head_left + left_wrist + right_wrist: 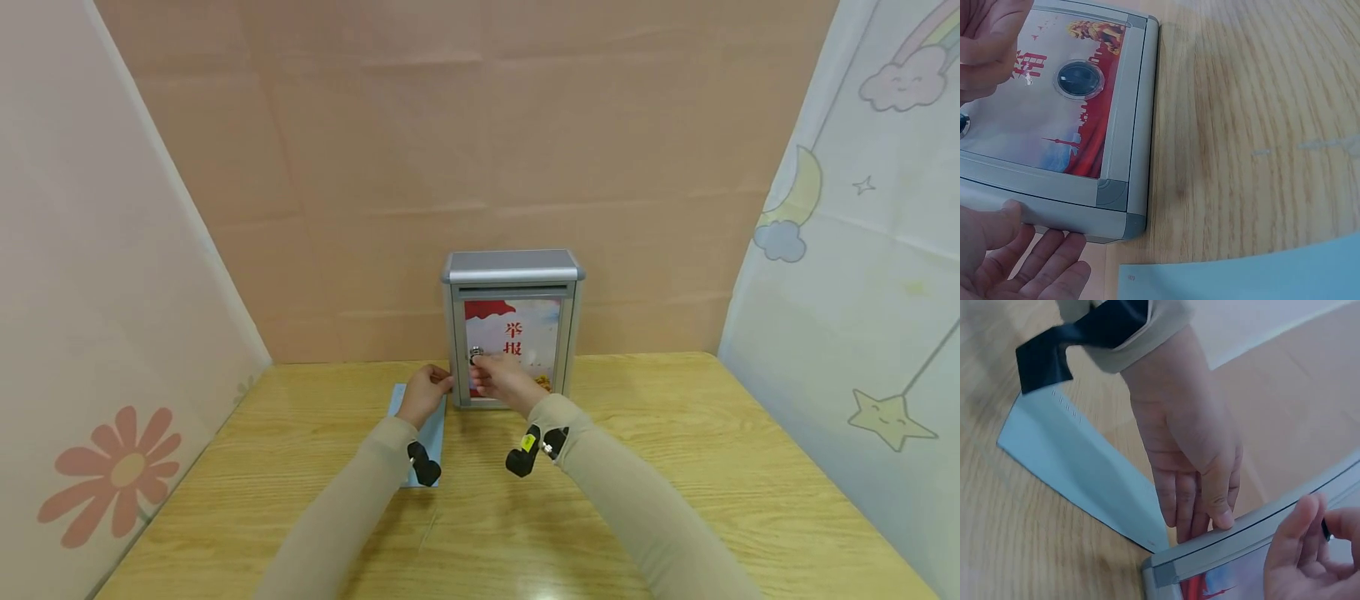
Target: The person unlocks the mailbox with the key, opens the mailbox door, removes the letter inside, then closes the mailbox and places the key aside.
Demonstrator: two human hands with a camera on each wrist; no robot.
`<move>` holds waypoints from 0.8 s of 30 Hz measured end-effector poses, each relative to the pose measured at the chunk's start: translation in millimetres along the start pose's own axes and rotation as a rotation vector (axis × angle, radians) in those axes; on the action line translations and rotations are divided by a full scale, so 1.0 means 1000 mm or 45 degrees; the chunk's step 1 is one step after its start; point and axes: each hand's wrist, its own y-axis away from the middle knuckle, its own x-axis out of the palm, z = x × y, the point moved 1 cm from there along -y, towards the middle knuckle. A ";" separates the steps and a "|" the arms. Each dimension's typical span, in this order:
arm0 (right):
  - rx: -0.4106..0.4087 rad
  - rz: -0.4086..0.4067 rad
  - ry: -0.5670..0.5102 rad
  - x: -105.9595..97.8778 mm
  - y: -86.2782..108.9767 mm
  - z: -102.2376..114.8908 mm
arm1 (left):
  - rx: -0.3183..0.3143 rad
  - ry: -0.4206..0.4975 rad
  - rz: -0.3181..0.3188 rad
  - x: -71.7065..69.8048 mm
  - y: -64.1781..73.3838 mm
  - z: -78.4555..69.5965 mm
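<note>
A grey metal letter box (517, 265) with a slot under its lid stands upright on the table, its front printed with red Chinese characters. My right hand (508, 382) is at the lock (476, 352) on the front's left side. In the right wrist view its thumb and forefinger pinch a small black-headed key (1326, 530), mostly hidden by the fingers. My left hand (426, 393) touches the box's left side, thumb against the panel and fingers stretched along it. Under the left forearm lies a light blue envelope (432, 437), flat beside the box.
The wooden table (637, 467) reaches back to a peach-coloured backdrop (375, 167). Pale printed curtains (862, 292) border both sides. A round clear window (1080, 79) is set low in the box front. Black wrist cameras (522, 454) hang from both sleeves.
</note>
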 end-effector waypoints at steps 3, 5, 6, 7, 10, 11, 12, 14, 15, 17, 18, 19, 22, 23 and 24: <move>0.031 0.026 -0.149 -0.002 -0.001 -0.003 | -0.010 0.011 0.005 0.000 0.000 0.000; 0.052 0.040 -0.219 -0.003 -0.001 -0.005 | -0.016 0.015 0.009 0.000 0.000 0.000; 0.056 0.047 -0.235 -0.003 -0.002 -0.005 | -0.019 0.018 0.013 0.000 0.000 0.000; 0.053 0.047 -0.228 -0.003 -0.001 -0.006 | -0.019 0.016 0.012 0.001 0.000 0.001; 0.038 0.041 -0.197 -0.003 -0.001 -0.006 | -0.016 0.013 0.006 0.001 0.000 0.000; 0.032 0.042 -0.190 -0.003 -0.001 -0.006 | -0.014 0.013 0.004 0.001 0.000 0.000; 0.026 0.044 -0.186 -0.003 -0.001 -0.005 | -0.013 0.012 0.002 0.001 0.000 0.000; 0.023 0.058 -0.208 -0.003 -0.001 -0.005 | -0.015 0.013 0.002 0.001 0.000 -0.001; 0.024 0.065 -0.223 -0.003 -0.001 -0.005 | -0.016 0.013 0.003 0.001 0.000 -0.001; 0.024 0.082 -0.245 -0.003 0.000 -0.005 | -0.019 0.015 0.008 0.001 0.000 -0.001; 0.022 0.087 -0.246 -0.004 0.000 -0.005 | -0.019 0.014 0.009 0.001 0.000 -0.001; 0.020 0.085 -0.234 -0.004 0.000 -0.005 | -0.020 0.014 0.010 0.001 0.000 -0.001; -0.004 0.051 -0.151 -0.004 0.000 -0.004 | -0.014 0.011 0.010 0.000 0.000 -0.001; -0.014 0.037 -0.115 -0.003 0.000 -0.004 | -0.010 0.009 0.008 0.000 0.001 -0.001; -0.024 0.021 -0.078 -0.003 -0.001 -0.004 | -0.007 0.006 0.008 0.000 0.001 -0.001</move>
